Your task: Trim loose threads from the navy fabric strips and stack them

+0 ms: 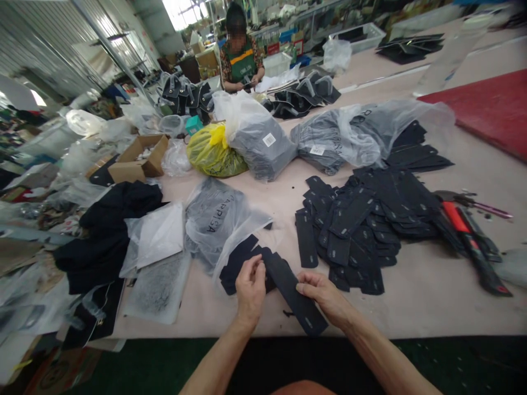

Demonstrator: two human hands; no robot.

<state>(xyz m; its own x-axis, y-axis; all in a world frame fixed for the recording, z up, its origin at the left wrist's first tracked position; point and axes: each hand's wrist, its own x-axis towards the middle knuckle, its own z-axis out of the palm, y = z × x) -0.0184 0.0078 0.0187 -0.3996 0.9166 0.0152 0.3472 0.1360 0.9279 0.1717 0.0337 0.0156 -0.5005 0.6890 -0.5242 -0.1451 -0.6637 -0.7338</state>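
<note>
Right hand [327, 296] pinches dark strip [290, 288]; left hand [250, 288] curls beside it, grip unclear; strip heap [358, 219] at two o'clock, part-bagged strips [237, 264] at eleven.

Left hand [250, 288] curls its fingers; right hand [323, 293] pinches.
</note>
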